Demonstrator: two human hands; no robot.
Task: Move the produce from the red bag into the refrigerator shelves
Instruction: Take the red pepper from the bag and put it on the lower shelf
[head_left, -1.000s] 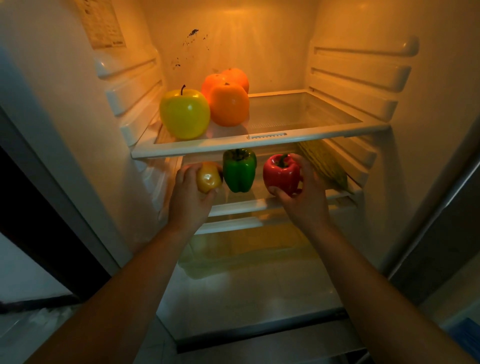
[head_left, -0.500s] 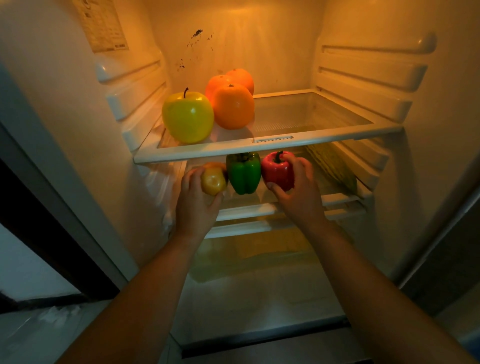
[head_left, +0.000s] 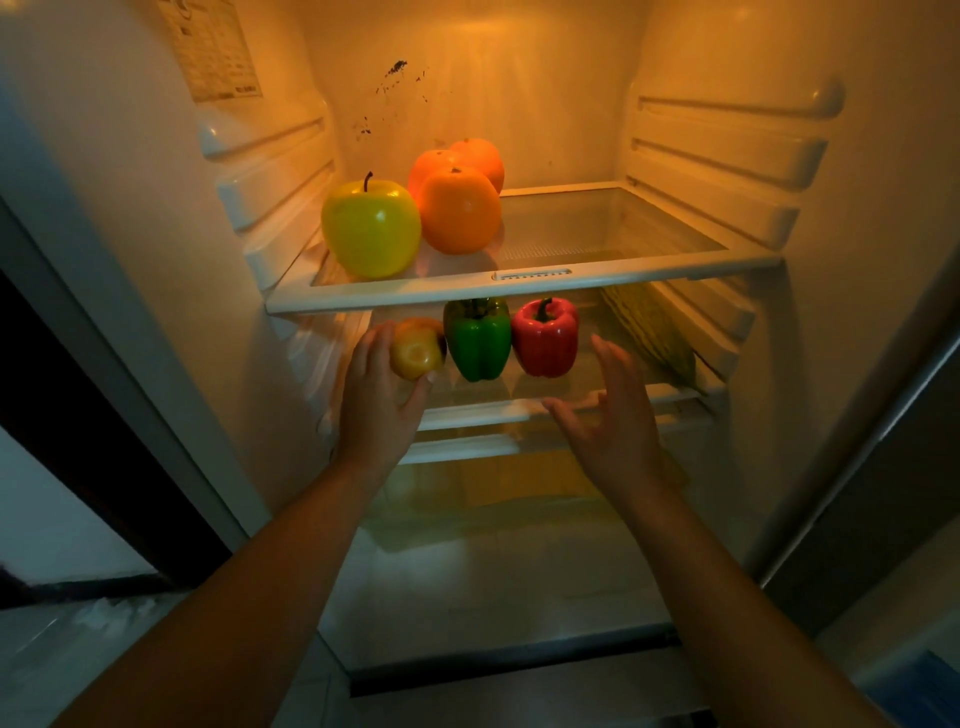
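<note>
You're seating the yellow pepper (head_left: 415, 349), gripped in your left hand (head_left: 374, 402), on the lower shelf (head_left: 519, 411), the red pepper (head_left: 545, 338) just beyond your spread, empty right hand (head_left: 615, 423); next, let go gently.

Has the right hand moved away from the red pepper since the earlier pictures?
Yes. The right hand has let go of the red pepper and drawn back toward the front edge of the lower shelf, now open.
</note>
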